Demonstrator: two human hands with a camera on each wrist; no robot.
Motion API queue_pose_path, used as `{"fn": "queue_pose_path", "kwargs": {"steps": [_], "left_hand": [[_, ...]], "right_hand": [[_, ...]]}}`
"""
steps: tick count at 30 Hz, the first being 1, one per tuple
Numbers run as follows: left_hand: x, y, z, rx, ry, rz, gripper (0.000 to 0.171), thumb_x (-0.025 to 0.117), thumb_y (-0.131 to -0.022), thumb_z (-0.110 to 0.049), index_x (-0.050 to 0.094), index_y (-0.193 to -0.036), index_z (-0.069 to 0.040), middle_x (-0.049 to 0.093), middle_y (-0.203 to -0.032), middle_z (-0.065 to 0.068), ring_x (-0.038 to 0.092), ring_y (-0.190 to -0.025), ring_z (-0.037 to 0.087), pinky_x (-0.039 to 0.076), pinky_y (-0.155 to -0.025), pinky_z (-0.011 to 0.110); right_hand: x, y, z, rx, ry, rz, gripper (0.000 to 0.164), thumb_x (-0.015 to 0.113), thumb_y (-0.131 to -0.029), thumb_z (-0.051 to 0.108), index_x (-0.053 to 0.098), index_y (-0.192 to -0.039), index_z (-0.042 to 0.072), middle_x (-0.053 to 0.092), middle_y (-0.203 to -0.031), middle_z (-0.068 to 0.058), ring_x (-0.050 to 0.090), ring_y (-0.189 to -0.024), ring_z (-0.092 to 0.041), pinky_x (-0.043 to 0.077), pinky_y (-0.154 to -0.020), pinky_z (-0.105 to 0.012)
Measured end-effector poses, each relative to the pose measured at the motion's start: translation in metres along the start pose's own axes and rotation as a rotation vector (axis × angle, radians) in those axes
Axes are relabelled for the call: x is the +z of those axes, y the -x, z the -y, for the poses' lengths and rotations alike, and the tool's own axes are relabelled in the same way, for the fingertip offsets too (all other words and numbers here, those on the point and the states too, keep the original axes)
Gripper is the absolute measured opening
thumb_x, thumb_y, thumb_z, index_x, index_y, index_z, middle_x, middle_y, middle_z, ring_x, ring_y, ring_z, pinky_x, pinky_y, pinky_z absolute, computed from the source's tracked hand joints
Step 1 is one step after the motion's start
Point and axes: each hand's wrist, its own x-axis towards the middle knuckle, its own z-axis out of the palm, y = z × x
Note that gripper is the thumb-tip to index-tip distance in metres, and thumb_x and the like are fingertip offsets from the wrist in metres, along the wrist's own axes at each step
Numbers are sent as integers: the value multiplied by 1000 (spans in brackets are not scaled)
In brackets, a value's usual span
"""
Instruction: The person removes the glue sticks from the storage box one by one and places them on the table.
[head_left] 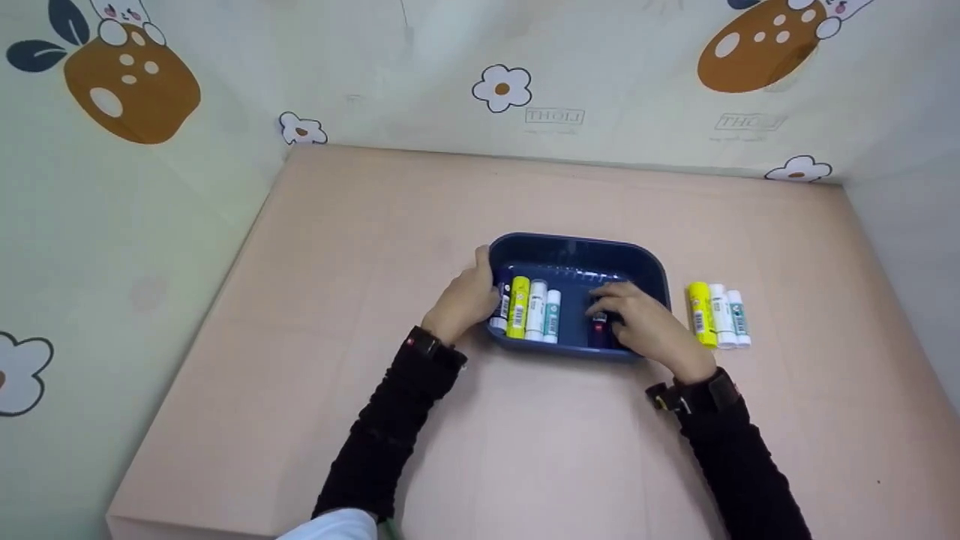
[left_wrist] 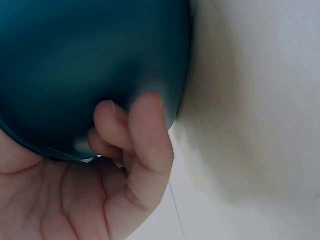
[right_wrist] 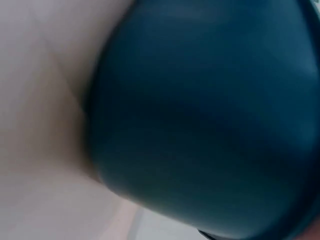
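A dark blue plastic tray (head_left: 585,255) sits on the table, with my left hand (head_left: 463,300) gripping its left rim. The left wrist view shows curled fingers (left_wrist: 147,135) against the tray's outer wall. Inside, at the left, a dark tube with a white end (head_left: 501,306), a yellow glue stick (head_left: 518,307), a white glue stick (head_left: 536,310) and a smaller white-and-teal one (head_left: 552,316) lie side by side. My right hand (head_left: 645,322) reaches into the tray's right part, its fingers bent over a dark red tube (head_left: 598,331), which they partly hide. The right wrist view holds mostly the tray's outer wall (right_wrist: 200,125).
Right of the tray, a yellow glue stick (head_left: 700,315), a white one (head_left: 721,316) and a smaller white-and-teal one (head_left: 739,319) lie together on the pale table (head_left: 375,225). Patterned walls (head_left: 420,90) border the table at the back and sides.
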Motion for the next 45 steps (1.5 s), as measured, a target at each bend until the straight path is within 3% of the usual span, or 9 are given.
{"fn": "queue_pose_path", "kwargs": {"steps": [7, 18, 32, 36, 45], "left_hand": [[0, -1, 1, 13, -13, -7, 67, 46, -87, -6, 12, -145, -7, 62, -111, 23, 61, -83, 27, 49, -74, 41], [1, 0, 2, 5, -4, -6, 67, 46, -87, -6, 12, -145, -8, 62, -110, 22, 59, -82, 26, 49, -75, 42], [1, 0, 1, 0, 6, 6, 70, 47, -87, -6, 9, -146, -5, 61, -113, 23, 60, -83, 26, 49, -77, 41], [1, 0, 1, 22, 0, -4, 68, 47, -87, -5, 11, -145, -5, 60, -113, 24, 59, -85, 26, 49, -77, 41], [1, 0, 2, 15, -1, -5, 69, 47, -86, -5, 11, -145, -5, 60, -113, 23, 59, -84, 26, 49, -76, 41]], "right_hand": [[4, -3, -2, -17, -5, -24, 36, 55, -70, -14, 72, -97, 4, 59, -123, -16, 50, -119, -34, 37, -102, -48], [2, -3, 0, 21, 30, 35, 34, 56, -71, -14, 68, -97, 5, 59, -119, -14, 50, -117, -33, 38, -101, -47], [2, -2, 1, 35, 95, 60, 32, 61, -68, -13, 62, -91, 9, 58, -101, -7, 46, -96, -30, 40, -87, -46], [2, -3, 0, 50, 58, 74, 28, 66, -70, -6, 58, -90, 10, 56, -95, -5, 47, -95, -27, 40, -90, -46], [0, -3, 0, 138, -89, 106, 25, 71, -76, 7, 56, -97, 9, 57, -92, -5, 52, -86, -22, 45, -77, -38]]}}
